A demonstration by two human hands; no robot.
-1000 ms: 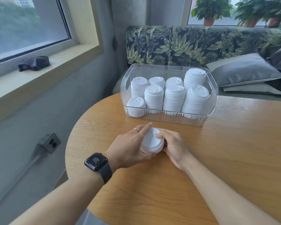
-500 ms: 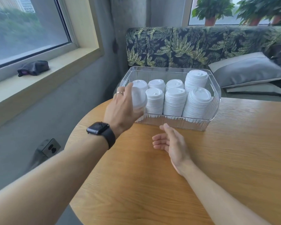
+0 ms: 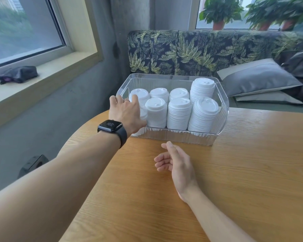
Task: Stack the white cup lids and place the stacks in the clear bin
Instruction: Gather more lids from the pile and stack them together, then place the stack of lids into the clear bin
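The clear bin (image 3: 223,109) stands at the far side of the round wooden table (image 3: 243,172) and holds several stacks of white cup lids (image 3: 179,113). My left hand (image 3: 125,111), with a black watch on its wrist, reaches into the bin's front left corner. There its fingers and thumb curl round a short stack of white lids (image 3: 143,111), which the hand mostly hides. My right hand (image 3: 176,162) rests on the table in front of the bin, fingers loosely curled and holding nothing.
Behind the table are a leaf-patterned sofa (image 3: 191,51) and grey cushions (image 3: 257,77). A dark pouch (image 3: 18,74) lies on the window sill at the left. Potted plants (image 3: 220,13) stand behind the sofa. The table's edge curves away on the left.
Both hands held the small lid stack on the table. My left hand then lifted it and carried it into the bin's front left corner, while my right hand let go and stayed on the table.
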